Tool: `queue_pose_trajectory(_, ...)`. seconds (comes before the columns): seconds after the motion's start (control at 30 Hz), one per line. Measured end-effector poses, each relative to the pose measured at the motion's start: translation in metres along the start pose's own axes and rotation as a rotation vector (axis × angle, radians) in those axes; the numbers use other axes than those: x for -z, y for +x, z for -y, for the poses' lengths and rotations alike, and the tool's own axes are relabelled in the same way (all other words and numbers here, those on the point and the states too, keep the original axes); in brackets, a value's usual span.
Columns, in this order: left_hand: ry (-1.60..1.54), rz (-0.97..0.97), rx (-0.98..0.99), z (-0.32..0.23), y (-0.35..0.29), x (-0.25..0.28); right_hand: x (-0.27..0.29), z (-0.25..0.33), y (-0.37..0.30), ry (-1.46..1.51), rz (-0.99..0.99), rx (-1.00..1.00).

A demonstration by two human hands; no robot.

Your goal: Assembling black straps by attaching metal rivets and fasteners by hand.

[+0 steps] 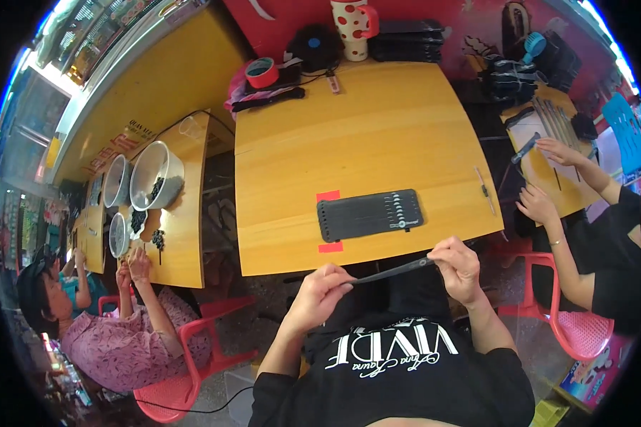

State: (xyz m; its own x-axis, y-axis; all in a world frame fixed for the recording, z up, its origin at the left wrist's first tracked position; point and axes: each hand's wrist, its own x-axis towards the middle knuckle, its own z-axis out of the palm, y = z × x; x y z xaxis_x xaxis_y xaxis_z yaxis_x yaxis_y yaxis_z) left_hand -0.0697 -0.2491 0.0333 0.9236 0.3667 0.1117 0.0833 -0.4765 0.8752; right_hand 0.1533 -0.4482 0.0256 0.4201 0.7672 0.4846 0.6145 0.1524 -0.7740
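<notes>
dark strip (394, 272) is held nearly straight near wooden table (335, 135) | left end is pinched by left hand (320, 294) | right end by right hand (456, 268), set farther forward | forearms are angled inward

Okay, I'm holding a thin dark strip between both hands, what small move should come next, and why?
Probably lift the thin, dark, flat strip over the yellow wood-grain tabletop, toward the black rectangular panel. Your left hand and right hand hold it near its ends, short of the near edge, while the panel lies flat ahead, beside red tape.
</notes>
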Motion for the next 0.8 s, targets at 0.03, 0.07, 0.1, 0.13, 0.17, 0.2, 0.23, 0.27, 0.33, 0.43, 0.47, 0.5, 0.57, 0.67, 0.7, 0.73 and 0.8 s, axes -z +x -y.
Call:
queue_pose_trajectory(0.03,-0.038,-0.044,0.099,0.002,0.001,0.001,-0.006,-0.005,0.000,0.038,-0.055,-0.086)
queue_pose_trajectory(0.07,-0.076,-0.088,0.197,0.005,0.002,0.002,-0.011,-0.008,0.000,0.074,-0.109,-0.174)
queue_pose_trajectory(0.1,-0.172,-0.208,0.193,0.013,0.004,-0.001,-0.016,-0.008,0.002,0.174,-0.147,-0.312)
queue_pose_trajectory(0.13,-0.169,-0.212,0.201,0.017,0.002,-0.003,-0.020,-0.013,0.002,0.180,-0.142,-0.315)
queue_pose_trajectory(0.17,-0.343,-0.291,0.330,0.022,0.001,-0.004,-0.024,-0.020,0.001,0.259,-0.193,-0.391)
queue_pose_trajectory(0.2,-0.519,-0.369,0.457,0.023,0.004,-0.004,-0.027,-0.026,0.001,0.337,-0.245,-0.467)
queue_pose_trajectory(0.23,-0.527,-0.425,0.419,0.024,0.008,-0.005,-0.027,-0.028,0.001,0.371,-0.260,-0.512)
queue_pose_trajectory(0.27,-0.530,-0.426,0.423,0.026,0.011,-0.005,-0.027,-0.033,0.002,0.371,-0.257,-0.516)
queue_pose_trajectory(0.33,-0.534,-0.444,0.514,0.031,0.015,-0.005,-0.027,-0.041,0.003,0.223,-0.250,-0.392)
queue_pose_trajectory(0.43,-0.430,-0.510,0.420,0.037,0.023,-0.010,-0.024,-0.036,0.012,0.138,-0.228,-0.328)
queue_pose_trajectory(0.47,-0.442,-0.500,0.421,0.040,0.024,-0.011,-0.025,-0.037,0.016,0.125,-0.230,-0.335)
queue_pose_trajectory(0.5,-0.341,-0.540,0.369,0.043,0.023,-0.010,-0.025,-0.038,0.019,0.113,-0.192,-0.314)
queue_pose_trajectory(0.57,-0.263,-0.602,0.327,0.044,0.025,-0.011,-0.022,-0.042,0.020,0.094,-0.117,-0.307)
queue_pose_trajectory(0.67,-0.294,-0.609,0.325,0.050,0.025,-0.010,-0.022,-0.044,0.024,0.040,-0.114,-0.310)
queue_pose_trajectory(0.7,-0.320,-0.612,0.326,0.053,0.026,-0.011,-0.023,-0.046,0.024,0.009,-0.134,-0.302)
queue_pose_trajectory(0.73,-0.325,-0.606,0.328,0.053,0.026,-0.011,-0.025,-0.047,0.024,0.003,-0.136,-0.308)
queue_pose_trajectory(0.8,-0.327,-0.595,0.333,0.053,0.027,-0.010,-0.026,-0.049,0.022,0.024,-0.165,-0.379)
